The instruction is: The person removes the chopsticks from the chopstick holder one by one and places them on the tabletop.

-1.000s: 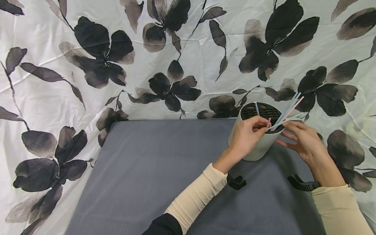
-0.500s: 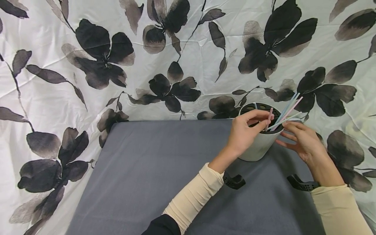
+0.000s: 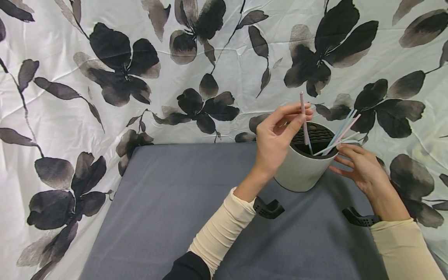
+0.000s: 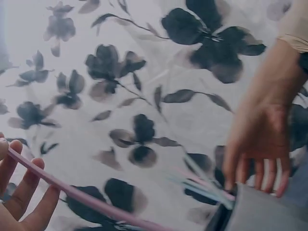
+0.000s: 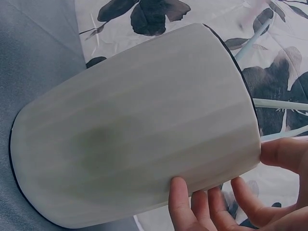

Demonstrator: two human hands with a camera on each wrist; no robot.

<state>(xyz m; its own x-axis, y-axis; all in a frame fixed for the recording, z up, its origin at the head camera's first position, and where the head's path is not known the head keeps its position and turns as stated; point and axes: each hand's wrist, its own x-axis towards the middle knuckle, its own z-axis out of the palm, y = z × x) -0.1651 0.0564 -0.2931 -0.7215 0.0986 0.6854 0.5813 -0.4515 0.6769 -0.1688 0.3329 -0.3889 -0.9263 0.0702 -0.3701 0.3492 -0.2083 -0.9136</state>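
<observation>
In the head view, a white oval knife block (image 3: 301, 171) with a dark slotted top stands at the table's back right. My left hand (image 3: 274, 142) pinches a pink drinking straw (image 3: 303, 116) above it, nearly upright. A short bluish piece (image 3: 310, 149) shows below the pink straw; whether it joins it I cannot tell. Several blue, pink and pale green straws (image 3: 344, 130) lean out of the block's right side. My right hand (image 3: 364, 171) holds the block there. In the right wrist view, its thumb (image 5: 281, 153) touches the rim and its fingers (image 5: 179, 197) rest along the wall.
Grey cloth covers the table (image 3: 182, 194). Behind it hangs a white sheet (image 3: 224, 35) with dark flowers, meeting the table close behind the block. A black band (image 3: 267, 208) is on the left wrist, another band (image 3: 360, 217) on the right.
My left hand has risen and moved left with the pink straw, drawing it up from within the block's opening. More of the dark top shows. The right hand stays put.
</observation>
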